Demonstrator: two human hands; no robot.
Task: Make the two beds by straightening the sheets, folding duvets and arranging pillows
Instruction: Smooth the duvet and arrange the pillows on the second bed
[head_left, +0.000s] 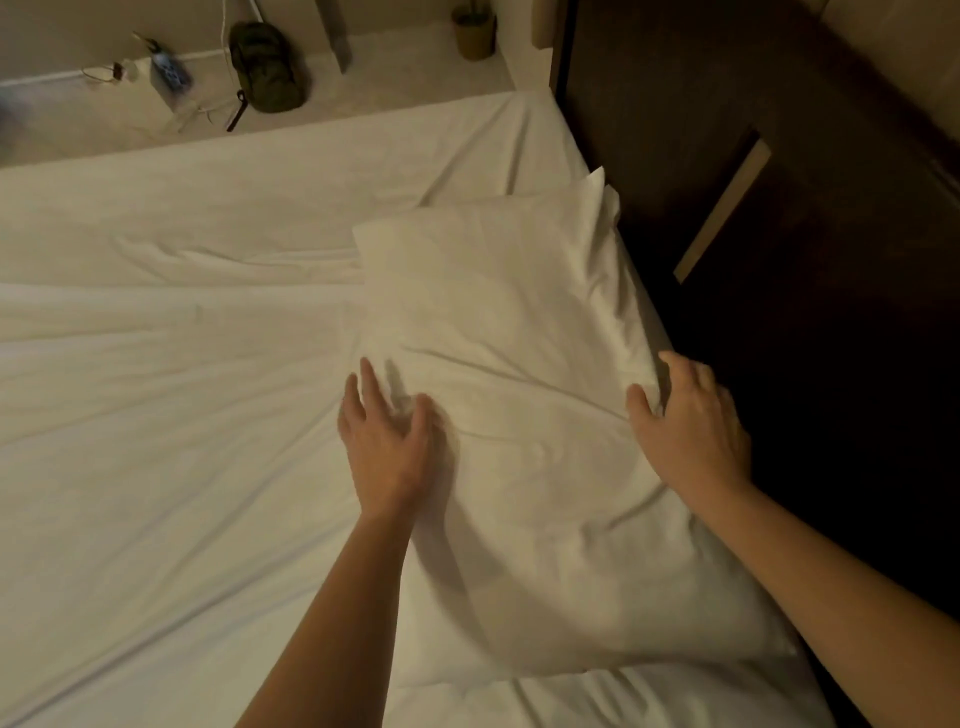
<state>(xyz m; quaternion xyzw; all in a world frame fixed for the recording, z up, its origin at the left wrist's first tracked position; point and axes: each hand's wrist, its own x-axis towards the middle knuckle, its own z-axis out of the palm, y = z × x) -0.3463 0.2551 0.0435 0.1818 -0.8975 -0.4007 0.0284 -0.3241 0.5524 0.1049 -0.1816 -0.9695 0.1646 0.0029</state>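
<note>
**Desk:** Log entry, head view. Where's the pillow?

**Me:** From my remote seat, the white pillow (519, 322) lies flat on the bed's sheet (156, 441). It sits at the right edge of the bed, with its long side against the dark wood panel (779, 338). A second white corner shows behind its far end. I cannot tell whether that is another pillow.

**Desk:** Left grip?

**Me:** The left grip (389, 447) is flat, with its fingers (369, 384) straight and spread and the thumb out. It presses on the pillow's left margin, where the case meets the sheet, and holds nothing. The fabric creases outward from under the palm.

**Desk:** Right grip?

**Me:** The right grip (693, 426) is at the pillow's opposite long edge, beside the panel. Its thumb (639, 410) is on top and the fingers curve over the side, with a fold of the case bunched between them. I log it as holding the pillow's edge. So the pillow lies between the two grips, nearer end toward me, and most of its length runs beyond both.

**Desk:** Surroundings?

**Me:** The sheet is wrinkled to the left. On the floor beyond the bed there is a dark green bag (265, 67), a small bin (474, 32) and some blurred clutter with cables.
</note>
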